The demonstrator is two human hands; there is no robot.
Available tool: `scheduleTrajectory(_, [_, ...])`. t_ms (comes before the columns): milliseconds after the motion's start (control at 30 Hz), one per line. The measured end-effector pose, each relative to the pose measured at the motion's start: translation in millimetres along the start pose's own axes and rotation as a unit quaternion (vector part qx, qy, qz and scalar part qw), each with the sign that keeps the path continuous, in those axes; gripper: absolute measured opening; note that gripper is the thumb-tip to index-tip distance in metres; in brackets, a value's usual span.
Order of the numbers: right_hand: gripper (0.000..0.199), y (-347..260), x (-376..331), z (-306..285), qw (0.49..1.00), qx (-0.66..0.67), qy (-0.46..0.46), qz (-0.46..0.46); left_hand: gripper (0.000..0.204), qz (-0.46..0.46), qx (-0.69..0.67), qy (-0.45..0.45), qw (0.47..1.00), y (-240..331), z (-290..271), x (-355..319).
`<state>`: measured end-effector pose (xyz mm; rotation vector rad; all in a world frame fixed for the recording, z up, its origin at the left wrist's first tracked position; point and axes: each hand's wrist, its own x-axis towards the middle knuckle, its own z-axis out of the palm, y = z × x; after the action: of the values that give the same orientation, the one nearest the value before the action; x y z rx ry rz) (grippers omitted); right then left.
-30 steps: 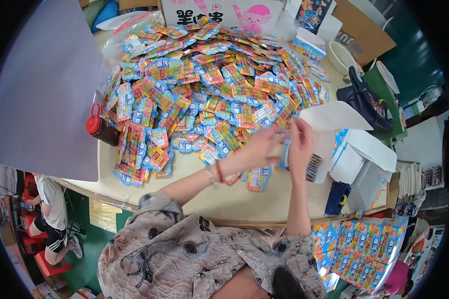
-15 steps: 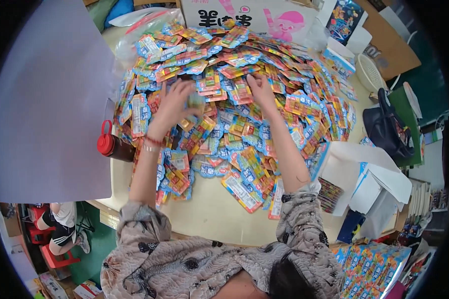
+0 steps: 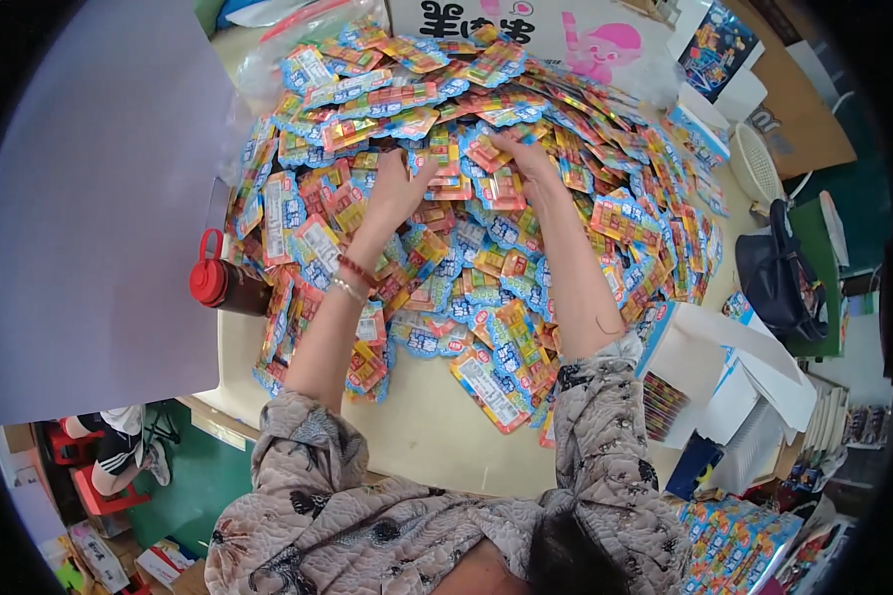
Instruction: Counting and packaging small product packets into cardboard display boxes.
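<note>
A big heap of small candy packets [image 3: 422, 253], blue-edged with red, yellow and green pieces, covers the table. My left hand [image 3: 399, 188] reaches into the upper middle of the heap, thumb apart from the fingers, with nothing visible between them; some fingertips are hidden. Just right of it lies a small stack of the packets [image 3: 441, 151]. On the other side of that stack, my right hand [image 3: 531, 164] pinches the edge of a tilted candy packet [image 3: 486, 152]. Red beads and a pale bracelet circle my left wrist.
A red-lidded bottle [image 3: 230, 286] stands left of the heap, beside a large grey-purple panel [image 3: 99, 218]. An open white box [image 3: 700, 342] holding packets is at right, near a dark handbag [image 3: 779, 273]. Behind the heap stands a printed carton [image 3: 546, 40]. Someone sits on a red stool [image 3: 104, 491].
My left hand has moved right and its blurred packet is no longer in it; a pale-backed packet now lies by that wrist. My right hand now has a tilted packet at its fingertips.
</note>
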<state>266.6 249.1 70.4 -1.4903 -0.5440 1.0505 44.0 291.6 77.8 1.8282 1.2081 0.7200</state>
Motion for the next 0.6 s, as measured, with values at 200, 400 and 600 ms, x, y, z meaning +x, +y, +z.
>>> scheduleTrajectory(200, [0.012, 17, -25, 2, 0.961, 0.258, -0.102, 0.016, 0.081, -0.02, 0.034, 0.09, 0.995, 13, 33, 7])
scheduleTrajectory(400, [0.018, 30, -62, -13, 0.953, 0.263, -0.126, 0.083, 0.071, -0.092, -0.369, -0.014, 0.925, 10, 16, -18])
scheduleTrajectory(600, [0.032, 52, -110, -20, 0.952, 0.296, -0.052, -0.065, 0.053, -0.111, -0.443, -0.063, 0.888, 16, 5, -75])
